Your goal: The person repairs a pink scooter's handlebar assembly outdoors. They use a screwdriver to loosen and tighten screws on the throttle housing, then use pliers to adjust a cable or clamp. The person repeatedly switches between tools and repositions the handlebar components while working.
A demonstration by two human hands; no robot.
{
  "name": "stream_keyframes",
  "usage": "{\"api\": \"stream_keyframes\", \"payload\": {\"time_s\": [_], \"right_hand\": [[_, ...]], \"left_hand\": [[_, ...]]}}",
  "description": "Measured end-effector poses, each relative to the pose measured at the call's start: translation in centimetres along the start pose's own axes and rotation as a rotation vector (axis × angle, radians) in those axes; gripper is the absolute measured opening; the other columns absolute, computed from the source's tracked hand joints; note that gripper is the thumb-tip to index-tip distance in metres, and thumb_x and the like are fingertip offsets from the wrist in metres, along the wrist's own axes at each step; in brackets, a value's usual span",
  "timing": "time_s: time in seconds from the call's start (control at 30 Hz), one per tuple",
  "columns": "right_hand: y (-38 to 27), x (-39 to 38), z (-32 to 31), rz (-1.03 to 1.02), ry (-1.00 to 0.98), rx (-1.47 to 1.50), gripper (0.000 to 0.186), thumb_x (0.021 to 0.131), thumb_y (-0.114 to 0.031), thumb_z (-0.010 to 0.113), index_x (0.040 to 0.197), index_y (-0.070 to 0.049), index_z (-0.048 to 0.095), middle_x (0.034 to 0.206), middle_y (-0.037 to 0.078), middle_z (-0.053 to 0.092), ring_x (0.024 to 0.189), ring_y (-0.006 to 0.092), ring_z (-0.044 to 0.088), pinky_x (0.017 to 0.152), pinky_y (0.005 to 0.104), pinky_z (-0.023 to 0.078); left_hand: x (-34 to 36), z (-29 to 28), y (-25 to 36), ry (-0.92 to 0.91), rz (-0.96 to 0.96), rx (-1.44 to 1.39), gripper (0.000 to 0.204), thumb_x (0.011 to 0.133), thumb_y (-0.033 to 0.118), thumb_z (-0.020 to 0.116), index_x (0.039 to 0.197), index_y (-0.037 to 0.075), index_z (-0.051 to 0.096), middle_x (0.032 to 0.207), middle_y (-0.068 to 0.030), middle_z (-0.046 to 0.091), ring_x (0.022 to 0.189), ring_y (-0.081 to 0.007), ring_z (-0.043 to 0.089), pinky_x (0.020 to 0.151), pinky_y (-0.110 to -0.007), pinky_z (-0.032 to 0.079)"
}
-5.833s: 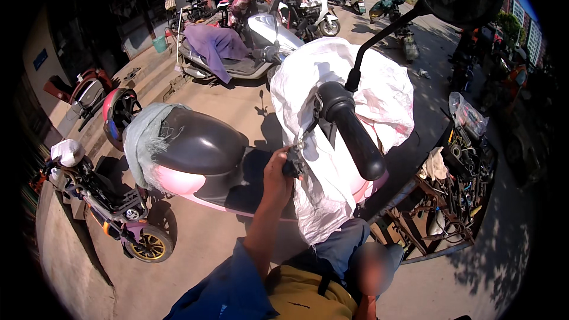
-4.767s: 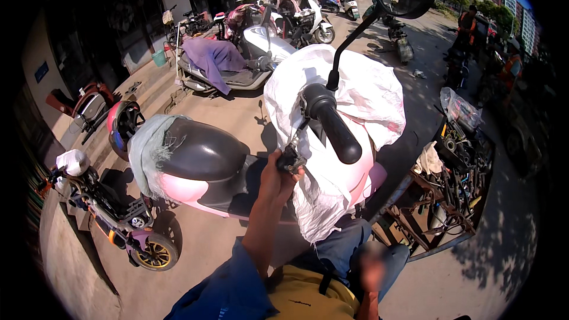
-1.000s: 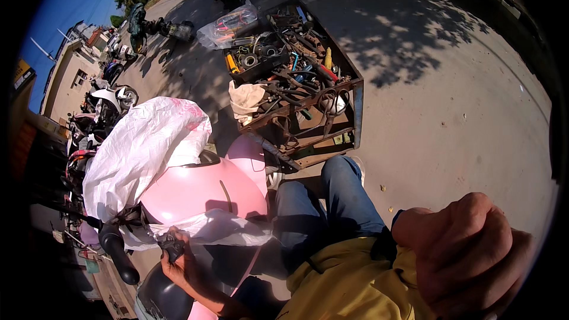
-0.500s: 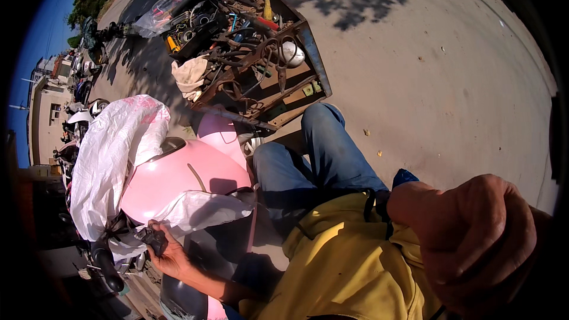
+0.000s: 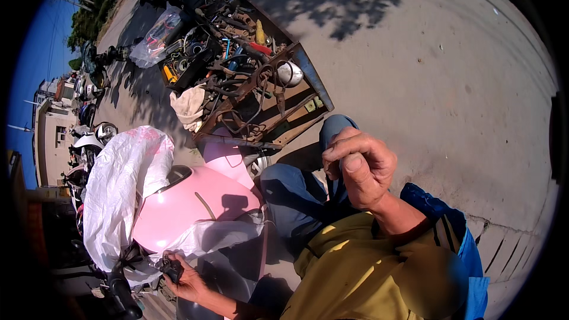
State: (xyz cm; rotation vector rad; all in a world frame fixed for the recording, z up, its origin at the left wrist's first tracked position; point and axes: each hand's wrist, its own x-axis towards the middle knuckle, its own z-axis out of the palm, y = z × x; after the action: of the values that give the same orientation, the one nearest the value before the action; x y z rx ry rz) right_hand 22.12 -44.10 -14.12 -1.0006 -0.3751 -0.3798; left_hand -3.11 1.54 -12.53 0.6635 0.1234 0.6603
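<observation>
My left hand grips a small black part whose exact kind I cannot make out. It is beside the black handlebar grip of a pink scooter. My right hand is raised above my knees, fingers curled and the thumb pressed against them. Anything inside that pinch is hidden or too small to see. A white plastic bag drapes over the front of the scooter, and more white plastic lies along its pink panel.
Beyond my knees stands a rusty metal cart heaped with tools, a red-and-yellow tool and a beige cloth among them. A clear plastic bag lies at its left. Parked two-wheelers line the left side; concrete ground stretches to the right.
My right hand has swung from the lower right to in front of my knees, fingers curled. My left hand keeps the black part by the handlebar. The whole view has shifted slightly.
</observation>
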Motion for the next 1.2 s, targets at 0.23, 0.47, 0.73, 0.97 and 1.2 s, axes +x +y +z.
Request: {"api": "stream_keyframes", "payload": {"time_s": [0.23,0.47,0.73,0.97,1.2], "right_hand": [[33.7,-6.4,-7.1,0.850,-0.098,-0.808,0.030,0.099,-0.024,0.065,0.111,0.002,0.069,0.100,0.022,0.074,0.095,0.0367,0.072,0.085,0.0456,0.055],[51.4,-5.4,-13.4,1.042,-0.009,-1.160,0.046,0.086,-0.019,0.074,0.124,0.006,0.066,0.114,0.026,0.070,0.113,0.0441,0.067,0.094,0.0487,0.056],[66.6,-8.9,-19.0,1.010,0.085,-1.100,0.054,0.093,-0.040,0.061,0.135,-0.006,0.063,0.142,0.018,0.059,0.130,0.0381,0.053,0.114,0.0446,0.036],[68.3,-7.2,-17.6,1.140,0.250,-0.904,0.045,0.096,-0.037,0.059,0.128,-0.005,0.065,0.129,0.015,0.064,0.115,0.0325,0.059,0.099,0.0424,0.043],[65.4,-6.9,-14.5,1.051,0.582,-0.248,0.038,0.099,-0.034,0.058,0.120,-0.004,0.068,0.116,0.013,0.069,0.101,0.0270,0.064,0.084,0.0402,0.050]], "left_hand": [[0.4,-1.6,-0.4,0.252,0.111,0.180,0.067,0.101,0.009,0.059,0.155,-0.011,0.026,0.153,-0.0280,0.046,0.137,-0.0388,0.051,0.124,-0.053,0.037],[4.3,-0.4,-3.7,0.329,0.035,0.310,0.068,0.100,0.009,0.059,0.155,-0.011,0.026,0.152,-0.0278,0.047,0.135,-0.0387,0.053,0.123,-0.052,0.038],[7.6,0.7,-6.1,0.395,0.000,0.428,0.069,0.099,0.009,0.060,0.155,-0.011,0.027,0.151,-0.0274,0.048,0.133,-0.0386,0.054,0.122,-0.052,0.039],[8.8,0.8,-6.7,0.418,-0.014,0.473,0.069,0.098,0.009,0.061,0.155,-0.011,0.027,0.150,-0.0272,0.048,0.131,-0.0385,0.055,0.121,-0.052,0.040],[7.7,0.1,-6.5,0.416,-0.027,0.446,0.070,0.097,0.009,0.061,0.155,-0.011,0.027,0.149,-0.0269,0.049,0.129,-0.0383,0.056,0.121,-0.052,0.041]]}}
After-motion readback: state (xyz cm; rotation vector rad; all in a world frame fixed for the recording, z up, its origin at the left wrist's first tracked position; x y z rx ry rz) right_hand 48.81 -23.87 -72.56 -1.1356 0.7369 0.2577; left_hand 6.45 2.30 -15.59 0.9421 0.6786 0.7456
